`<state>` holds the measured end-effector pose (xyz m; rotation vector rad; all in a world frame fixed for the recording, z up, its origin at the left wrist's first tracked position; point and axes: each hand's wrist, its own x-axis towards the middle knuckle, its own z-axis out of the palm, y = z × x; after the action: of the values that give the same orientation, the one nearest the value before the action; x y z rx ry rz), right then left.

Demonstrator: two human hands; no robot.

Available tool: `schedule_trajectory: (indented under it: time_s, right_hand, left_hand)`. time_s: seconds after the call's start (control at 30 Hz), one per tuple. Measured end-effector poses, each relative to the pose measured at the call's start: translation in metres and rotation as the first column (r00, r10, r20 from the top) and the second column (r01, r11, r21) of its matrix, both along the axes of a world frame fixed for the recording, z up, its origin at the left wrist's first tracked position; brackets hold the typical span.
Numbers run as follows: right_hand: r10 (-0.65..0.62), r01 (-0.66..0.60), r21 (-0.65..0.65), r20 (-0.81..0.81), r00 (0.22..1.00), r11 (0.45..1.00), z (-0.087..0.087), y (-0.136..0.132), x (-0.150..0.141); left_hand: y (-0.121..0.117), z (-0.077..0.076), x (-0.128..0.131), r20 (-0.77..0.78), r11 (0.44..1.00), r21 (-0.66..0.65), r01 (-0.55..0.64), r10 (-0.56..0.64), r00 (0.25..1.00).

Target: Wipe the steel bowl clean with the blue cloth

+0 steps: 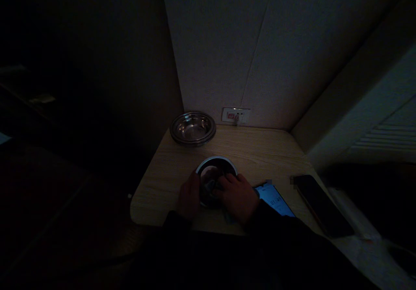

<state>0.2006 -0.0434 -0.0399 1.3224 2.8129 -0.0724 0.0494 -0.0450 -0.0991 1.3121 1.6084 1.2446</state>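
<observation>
A round metal bowl [217, 160] stands on the wooden table in front of me. Around its left rim my left hand [189, 196] is closed, gripping the side. My right hand [238, 196] reaches over the right rim, its fingers bent inside the bowl and pressed on a dark bluish cloth [209, 187]. Part of the cloth seems to hang out below my right hand. The room is dim, so the fingertips and the bowl's bottom are hard to make out.
A stack of shallow metal bowls [193, 129] sits at the table's [260, 147] back left. A lit phone [274, 199] lies beside my right sleeve. Further right is a dark flat phone-like object [325, 205]. A wall socket [235, 115] is behind the table.
</observation>
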Motion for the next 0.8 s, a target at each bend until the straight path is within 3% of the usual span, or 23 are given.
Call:
schedule_trajectory:
  time_s: [0.13, 0.23, 0.43, 0.6, 0.7, 0.8]
  right_hand:
    - [-0.079, 0.069, 0.106, 0.093, 0.992, 0.992, 0.019, -0.002, 0.025]
    - [-0.132, 0.111, 0.151, 0.14, 0.981, 0.982, 0.023, -0.004, 0.032]
    - [-0.03, 0.017, 0.076, 0.162, 0.986, 0.997, 0.011, -0.001, 0.016]
    - [0.092, -0.091, -0.018, 0.066, 0.994, 0.996, -0.002, 0.008, -0.006]
    - [0.127, -0.127, 0.0, 0.005, 0.992, 0.992, -0.006, 0.011, -0.006]
    - [0.157, -0.156, -0.02, 0.062, 0.986, 0.988, -0.002, 0.013, 0.003]
  left_hand:
    - [0.0, -0.001, 0.0, 0.005, 1.0, 0.025, -0.001, 0.001, 1.0]
    - [-0.001, -0.002, 0.0, 0.002, 0.999, 0.031, 0.018, -0.018, 1.0]
    - [-0.001, 0.001, 0.002, 0.031, 0.998, 0.013, 0.067, -0.067, 0.997]
    - [0.002, 0.001, -0.001, -0.068, 0.999, -0.04, -0.011, 0.008, 0.998]
    - [0.002, 0.004, -0.002, -0.067, 0.999, -0.032, 0.01, -0.012, 0.998]
    - [0.002, 0.008, 0.0, -0.016, 0.999, -0.014, 0.048, -0.048, 0.999]
